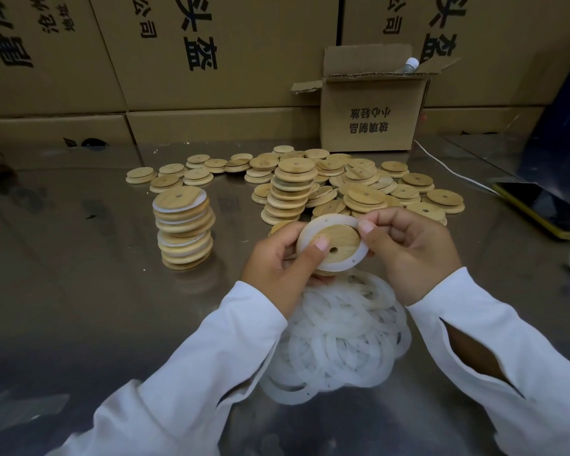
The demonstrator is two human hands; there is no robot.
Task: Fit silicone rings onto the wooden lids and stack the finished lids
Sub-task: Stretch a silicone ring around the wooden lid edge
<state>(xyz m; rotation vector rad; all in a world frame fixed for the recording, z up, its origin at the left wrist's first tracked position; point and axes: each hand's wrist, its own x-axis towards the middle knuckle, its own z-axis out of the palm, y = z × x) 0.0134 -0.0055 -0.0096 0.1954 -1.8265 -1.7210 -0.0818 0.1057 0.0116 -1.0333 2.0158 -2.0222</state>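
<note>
Head view: our left hand (277, 255) grips the wooden lid (341, 240) by its left edge, thumb on the face, while our right hand (412, 255) pinches the silicone ring (334, 219) at the lid's far right rim. The ring circles the raised centre but seems lifted on the far side, so we judge the fitting half done. Next we must press it flat all round, then carry the lid left to the finished stack (185, 228). Loose rings (343, 330) lie near us on the worktop (96, 291); bare lids (359, 182) lie farther off.

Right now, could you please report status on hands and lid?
Left hand grips lid; right hand pinches ring, partly seated. Finished stack stands left. Nothing blocking.
</note>
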